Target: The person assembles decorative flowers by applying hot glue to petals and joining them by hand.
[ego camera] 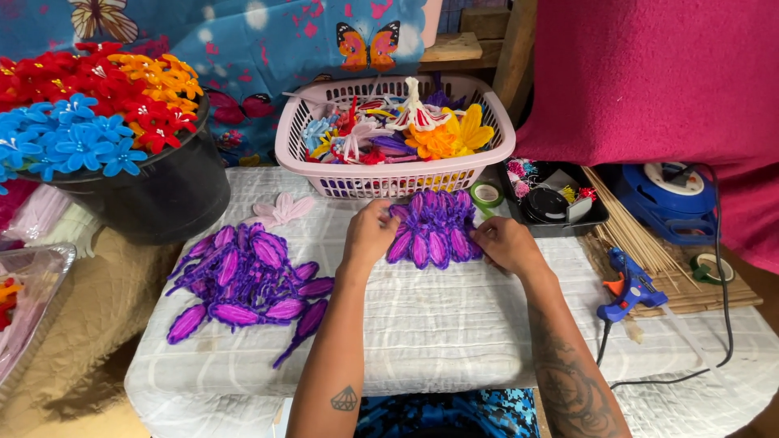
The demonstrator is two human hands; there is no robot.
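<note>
A row of purple pipe-cleaner petals (432,229) lies on the white quilted cloth (438,324) in front of me. My left hand (369,234) pinches its left end and my right hand (505,243) pinches its right end. To the left lies a loose pile of the same purple petals (243,284). A single pale pink petal piece (282,209) rests behind that pile.
A pink basket (302,122) of mixed craft flowers stands behind the petals. A black bucket (162,195) of red, orange and blue flowers is at the left. At the right lie a blue glue gun (629,288), wooden sticks (629,235), green tape (487,195) and a black tray (596,219).
</note>
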